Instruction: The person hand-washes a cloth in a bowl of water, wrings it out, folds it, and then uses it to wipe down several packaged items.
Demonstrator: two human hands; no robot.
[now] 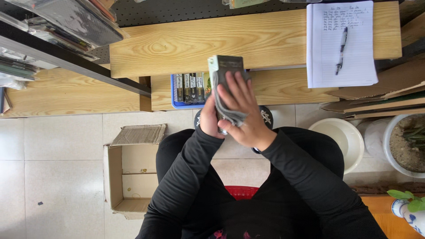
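Here we grip a small grey-green rectangular box from below in our left hand, while our right hand presses a crumpled grey cloth against it, fingers spread, above the pale wooden shelf.

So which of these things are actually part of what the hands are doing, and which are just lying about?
In use:
book, held by the left hand
grey cloth, pressed on it by the right hand
blue tray of more books

Lying about:
cardboard box
notepad and pen
white basin
potted plant
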